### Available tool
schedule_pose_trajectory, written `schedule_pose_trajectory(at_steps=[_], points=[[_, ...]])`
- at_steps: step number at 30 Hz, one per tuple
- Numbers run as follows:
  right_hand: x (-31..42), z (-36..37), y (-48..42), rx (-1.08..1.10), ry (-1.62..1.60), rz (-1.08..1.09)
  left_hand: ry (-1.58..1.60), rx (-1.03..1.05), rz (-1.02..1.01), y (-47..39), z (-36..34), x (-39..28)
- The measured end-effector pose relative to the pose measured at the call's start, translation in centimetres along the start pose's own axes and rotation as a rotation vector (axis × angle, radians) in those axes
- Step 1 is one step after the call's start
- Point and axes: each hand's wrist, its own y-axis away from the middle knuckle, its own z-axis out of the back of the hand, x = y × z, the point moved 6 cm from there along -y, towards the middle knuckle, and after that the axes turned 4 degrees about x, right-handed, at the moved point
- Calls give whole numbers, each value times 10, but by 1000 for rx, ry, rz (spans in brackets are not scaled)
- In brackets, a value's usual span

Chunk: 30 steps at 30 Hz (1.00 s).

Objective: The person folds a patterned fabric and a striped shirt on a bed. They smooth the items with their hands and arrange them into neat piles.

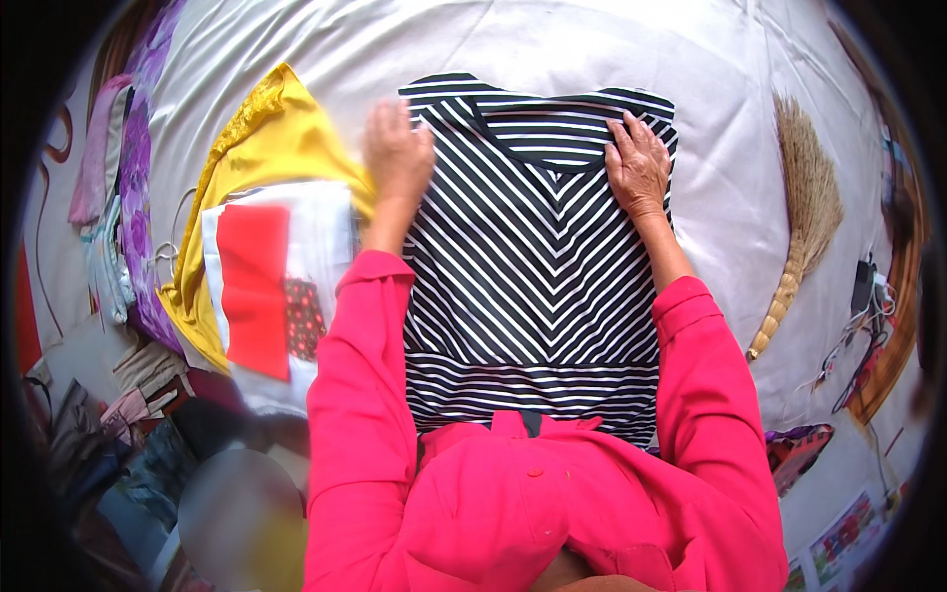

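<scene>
A black-and-white striped garment (pixel 547 259) lies spread before me on white cloth, its stripes meeting in a V below the round neckline. My left hand (pixel 399 152), blurred, is at the garment's left shoulder edge, fingers extended and thumb apart. On the other side, my right hand (pixel 638 166) rests palm down on the fabric beside the neckline, fingers slightly spread. Neither hand shows anything gripped. The lower end of the garment is hidden by my pink shirt.
Left of me lie a yellow lace-edged cloth (pixel 296 137), a folded red cloth (pixel 255 288) and white fabric (pixel 318 222). A straw hand broom (pixel 803 192) lies at the right on the white bed sheet (pixel 725 244). Tangled cables (pixel 865 333) sit near the right edge.
</scene>
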Motion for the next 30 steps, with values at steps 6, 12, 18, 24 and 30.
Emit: schedule_pose_trajectory(at_steps=[6,12,18,24,30], points=[[2,1,0,-13,-4,2,67,119,-95,18,-25,-48],[0,3,0,-22,-7,-3,38,70,-101,17,-25,-52],[1,4,0,-36,-15,9,92,134,-81,1,-18,-45],[-1,5,0,-32,-50,-4,91,142,-189,-23,-8,-48],[-26,15,-19,-118,-343,-70,107,328,-211,-39,-17,-57]])
